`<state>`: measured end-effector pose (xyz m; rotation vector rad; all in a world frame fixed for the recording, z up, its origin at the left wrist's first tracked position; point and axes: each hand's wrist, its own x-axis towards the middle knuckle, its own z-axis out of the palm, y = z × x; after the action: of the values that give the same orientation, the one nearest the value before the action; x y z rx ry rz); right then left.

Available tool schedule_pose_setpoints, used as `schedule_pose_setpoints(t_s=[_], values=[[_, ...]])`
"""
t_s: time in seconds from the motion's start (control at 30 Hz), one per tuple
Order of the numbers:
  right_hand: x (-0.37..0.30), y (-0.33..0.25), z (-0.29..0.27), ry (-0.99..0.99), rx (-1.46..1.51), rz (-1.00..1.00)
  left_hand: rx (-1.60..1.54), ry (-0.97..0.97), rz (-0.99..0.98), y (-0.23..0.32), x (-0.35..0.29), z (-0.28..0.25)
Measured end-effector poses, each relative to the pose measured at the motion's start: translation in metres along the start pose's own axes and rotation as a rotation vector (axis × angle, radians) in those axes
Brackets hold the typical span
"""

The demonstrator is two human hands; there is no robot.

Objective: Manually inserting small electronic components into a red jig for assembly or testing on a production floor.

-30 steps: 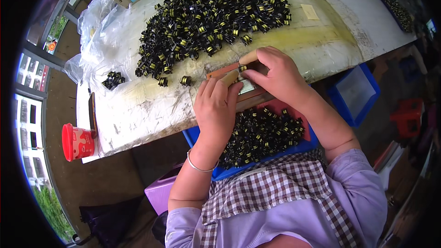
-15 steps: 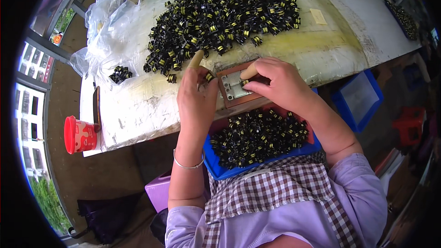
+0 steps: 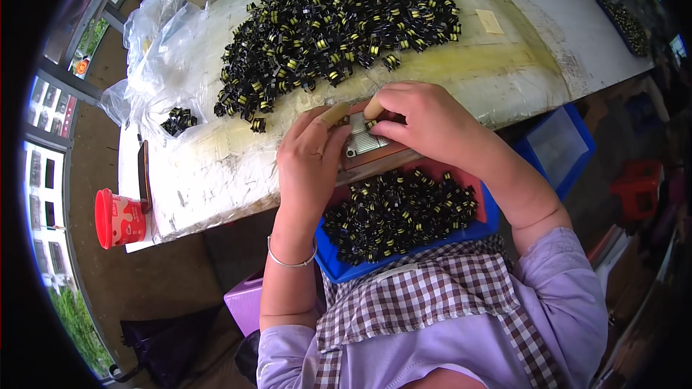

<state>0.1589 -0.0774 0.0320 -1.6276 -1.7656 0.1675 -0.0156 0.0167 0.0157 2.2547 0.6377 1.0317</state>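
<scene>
Being pinched between fingers of the right hand [image 3: 427, 117], a coil [image 3: 372, 124] is being held at the plate [image 3: 365, 142]; a second coil [image 3: 344, 122] is apparently being pinched by the left hand [image 3: 306, 155]. Loose coils [image 3: 404, 216] are being kept in the near bin [image 3: 491, 215], likely for reach.

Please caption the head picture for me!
Left hand and right hand at a ridged plate, near piled black and yellow parts.

Components [image 3: 404, 216] in the blue tray [image 3: 492, 212] are black and yellow; the apron [image 3: 425, 310] beside it, brown-and-white checked.
</scene>
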Motion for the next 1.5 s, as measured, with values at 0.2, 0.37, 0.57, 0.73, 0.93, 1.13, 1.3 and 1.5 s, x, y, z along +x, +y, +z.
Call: schedule_pose_setpoints(t_s=[0.2,0.37,0.57,0.73,0.93,1.13,1.3,1.5], values=[[-0.012,-0.005,0.010,0.143,0.014,0.043,0.083,0.021,0.064,-0.002,-0.005,0.007],[-0.013,0.004,0.009,0.181,0.172,0.078,0.042,0.011,0.016,0.001,-0.004,0.009],[0.017,0.036,0.003,0.357,-0.178,0.312,0.103,-0.034,0.139,0.011,-0.001,0.021],[0.011,0.030,-0.001,0.229,0.072,0.333,0.190,0.003,0.227,0.014,-0.004,0.024],[-0.003,0.031,0.014,0.378,-0.108,0.013,0.114,0.055,0.243,0.009,-0.008,0.024],[-0.008,0.004,0.009,0.098,0.081,-0.025,0.553,0.317,0.029,-0.028,0.005,-0.029],[-0.008,0.001,0.008,0.081,-0.017,-0.030,0.513,0.129,-0.258,-0.038,0.007,-0.044],[-0.016,0.009,0.024,0.241,0.001,-0.039,0.307,0.127,-0.075,-0.010,0.006,-0.005]])
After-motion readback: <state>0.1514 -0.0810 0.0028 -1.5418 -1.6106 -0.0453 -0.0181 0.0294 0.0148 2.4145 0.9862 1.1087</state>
